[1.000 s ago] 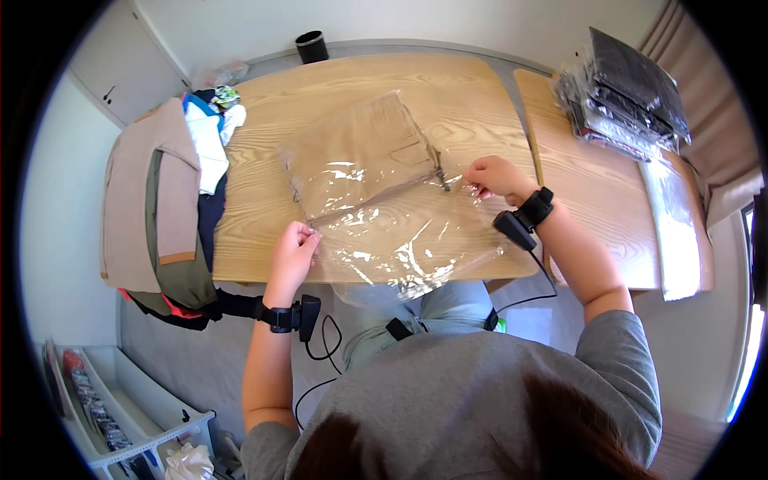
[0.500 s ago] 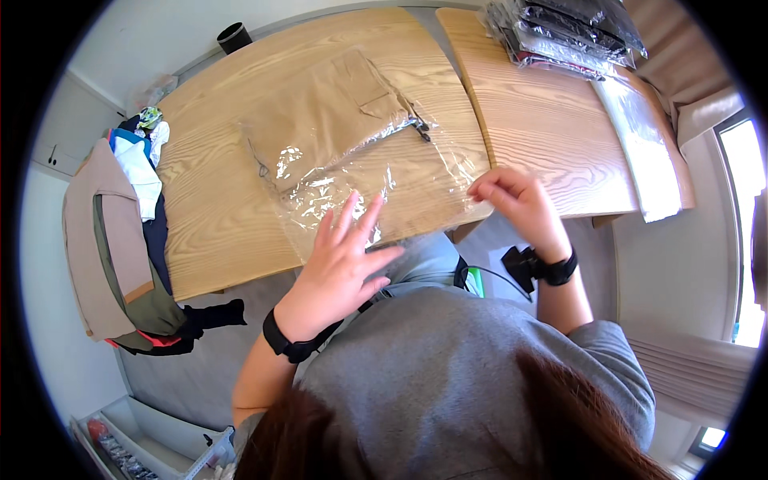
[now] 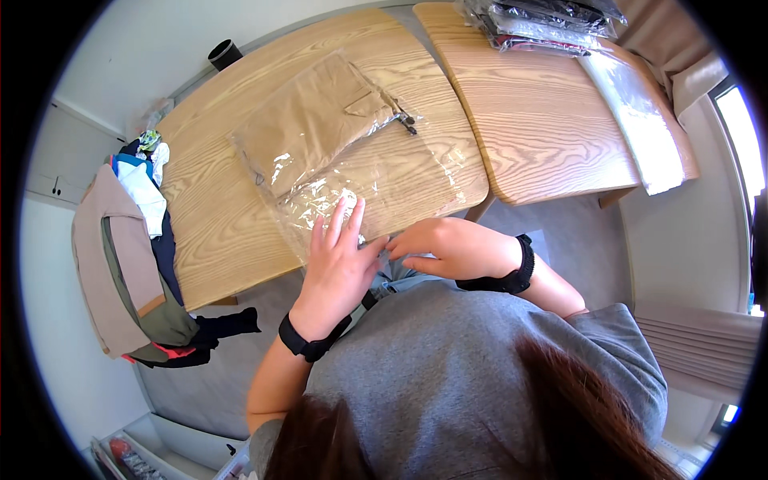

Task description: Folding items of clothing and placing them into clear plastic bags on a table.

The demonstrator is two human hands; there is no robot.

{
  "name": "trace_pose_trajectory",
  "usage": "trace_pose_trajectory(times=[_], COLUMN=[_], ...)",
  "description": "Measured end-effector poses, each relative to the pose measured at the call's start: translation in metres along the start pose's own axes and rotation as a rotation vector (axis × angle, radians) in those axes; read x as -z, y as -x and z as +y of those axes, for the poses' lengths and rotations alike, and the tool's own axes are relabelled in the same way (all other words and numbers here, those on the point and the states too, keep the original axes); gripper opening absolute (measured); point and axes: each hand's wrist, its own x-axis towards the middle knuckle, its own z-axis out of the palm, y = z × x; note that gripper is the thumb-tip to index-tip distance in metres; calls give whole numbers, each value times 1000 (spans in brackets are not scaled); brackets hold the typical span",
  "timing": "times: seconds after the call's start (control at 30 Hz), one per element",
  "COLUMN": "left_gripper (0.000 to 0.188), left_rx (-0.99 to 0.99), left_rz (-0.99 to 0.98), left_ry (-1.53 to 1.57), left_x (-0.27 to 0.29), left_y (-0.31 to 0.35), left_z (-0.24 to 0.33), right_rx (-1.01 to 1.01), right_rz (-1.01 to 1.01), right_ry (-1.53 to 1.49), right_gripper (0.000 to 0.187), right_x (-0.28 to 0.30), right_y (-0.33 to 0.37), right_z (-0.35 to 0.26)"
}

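A clear plastic bag (image 3: pixel 300 204) lies on the table with a folded tan garment (image 3: pixel 308 132) inside. The garment has a flapped pocket, and dark cord ends (image 3: pixel 406 122) show at its right side. My left hand (image 3: pixel 336 260) rests at the bag's near edge, open, its fingers stretched over the plastic. Close beside its thumb is my right hand (image 3: pixel 452 248), palm down, with fingers bent together toward the left hand. Whatever lies between its fingertips is too small to make out. Black bands circle both wrists.
A pile of clothes (image 3: pixel 120 264) hangs over the table's left edge. On the second table (image 3: pixel 536 120) are stacked bagged garments (image 3: pixel 544 28) and a stack of clear bags (image 3: pixel 628 120). A black bin (image 3: pixel 225 54) stands beyond; an open drawer (image 3: pixel 176 440) is at lower left.
My right hand has moved left from the bag's near right corner to beside my left hand. The left hand stays at the near edge. My view has shifted slightly.
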Motion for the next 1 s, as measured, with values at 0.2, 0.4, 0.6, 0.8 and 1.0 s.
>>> trace_pose_trajectory(times=[0.2,0.4,0.6,0.8,1.0], left_gripper=[41,65,73,70,65], left_rx=[80,44,221,243,217], left_rz=[-42,57,192,337,269], left_ry=[-46,129,111,66,-4], left_x=[-1,7,-9,-17,2], left_y=[20,53,57,50,35], left_z=[-2,-45,-71,-89,-102], right_rx=[-89,-255,-348,-347,-224], right_rz=[86,525,466,566,519], right_ry=[-52,267,273,117,-146], right_gripper=[18,49,39,17,15], right_x=[15,52,48,52,62], right_y=[3,35,34,25,37], right_z=[6,50,67,60,63])
